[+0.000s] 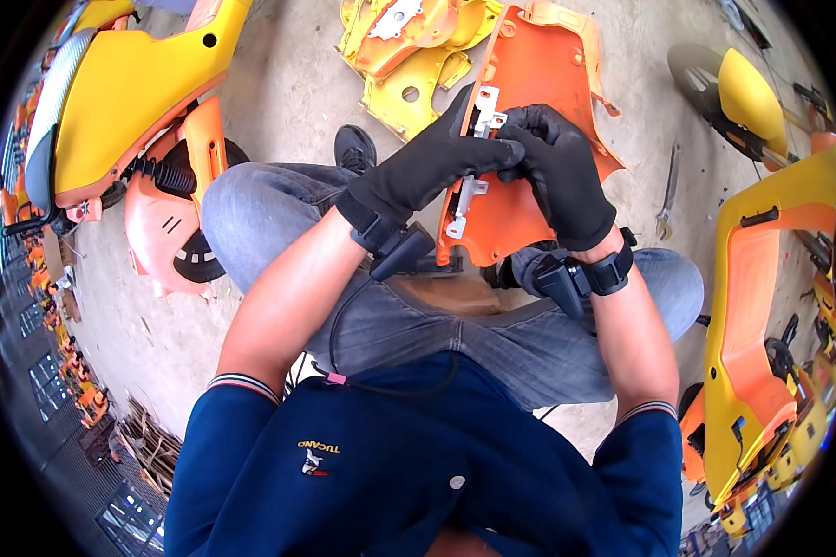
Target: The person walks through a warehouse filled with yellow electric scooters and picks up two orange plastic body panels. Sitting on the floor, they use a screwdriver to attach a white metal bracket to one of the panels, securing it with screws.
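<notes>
An orange plastic scooter panel (541, 70), curved with its hollow side up, stands tilted in front of me between my bent knees. Along its left edge runs a silver metal bracket (467, 197) with small tabs and holes. My left hand (429, 170), in a black glove, is closed round that edge, its thumb over the bracket and its fingers behind the panel. Inside the hollow, my right hand (567, 172), also gloved in black, has its fingers curled in a pinch beside the left thumb. Whatever those fingertips hold, if anything, is hidden.
Yellow and orange body panels (409, 56) lie on the concrete floor ahead. A wrench (667, 200) rests to the right. A yellow scooter body (139, 84) stands at the left, a yellow-orange frame (748, 278) at the right, and a wheel with a yellow fender (751, 97) lies far right.
</notes>
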`<state>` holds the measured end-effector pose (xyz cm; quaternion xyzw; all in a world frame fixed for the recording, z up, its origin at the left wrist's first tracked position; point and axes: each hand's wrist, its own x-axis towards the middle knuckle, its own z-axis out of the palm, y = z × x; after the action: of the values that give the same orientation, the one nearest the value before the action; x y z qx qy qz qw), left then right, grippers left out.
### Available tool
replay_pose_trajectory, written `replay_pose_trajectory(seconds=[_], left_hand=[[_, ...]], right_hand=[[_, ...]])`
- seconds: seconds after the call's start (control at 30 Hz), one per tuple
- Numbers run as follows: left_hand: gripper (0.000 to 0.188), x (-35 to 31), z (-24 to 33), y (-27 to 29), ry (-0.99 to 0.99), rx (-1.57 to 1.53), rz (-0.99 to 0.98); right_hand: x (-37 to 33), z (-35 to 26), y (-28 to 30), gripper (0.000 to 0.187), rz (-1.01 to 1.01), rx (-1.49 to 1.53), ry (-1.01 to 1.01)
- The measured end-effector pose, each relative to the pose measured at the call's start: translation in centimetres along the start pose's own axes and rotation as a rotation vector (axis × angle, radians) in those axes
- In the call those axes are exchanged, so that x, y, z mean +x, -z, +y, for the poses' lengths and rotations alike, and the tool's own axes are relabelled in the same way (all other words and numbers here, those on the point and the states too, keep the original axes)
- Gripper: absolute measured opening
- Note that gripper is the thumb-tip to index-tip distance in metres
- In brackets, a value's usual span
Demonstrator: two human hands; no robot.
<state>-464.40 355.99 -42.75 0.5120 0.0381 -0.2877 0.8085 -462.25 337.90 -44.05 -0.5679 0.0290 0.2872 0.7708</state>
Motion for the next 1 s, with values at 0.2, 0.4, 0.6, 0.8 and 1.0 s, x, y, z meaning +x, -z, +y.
replay_pose_trajectory(seconds=[0.2,0.4,0.6,0.8,1.0], left_hand=[[0.070,-0.2,-0.6,0.6,0.020,-0.030,-0.006],[0.064,-0.7,0.6,0.2,0.077,-0.021,-0.025],[0.046,-0.7,1.2,0.1,-0.060,0.131,-0.059],[0.066,-0.5,-0.3,1.0,-0.151,0.182,-0.080],[0.072,-0.4,-1.0,0.9,-0.116,0.216,-0.039]], right_hand=[[-0.1,-0.1,-0.3,0.017,-0.022,-0.099,0.049],[-0.3,-0.2,-0.6,0.015,0.019,-0.133,0.057],[-0.6,-0.5,-1.2,0.013,0.070,-0.128,0.175],[-0.4,-0.6,-0.6,0.016,0.006,-0.276,0.184],[-0.4,-0.3,-0.7,0.011,0.034,-0.299,0.224]])
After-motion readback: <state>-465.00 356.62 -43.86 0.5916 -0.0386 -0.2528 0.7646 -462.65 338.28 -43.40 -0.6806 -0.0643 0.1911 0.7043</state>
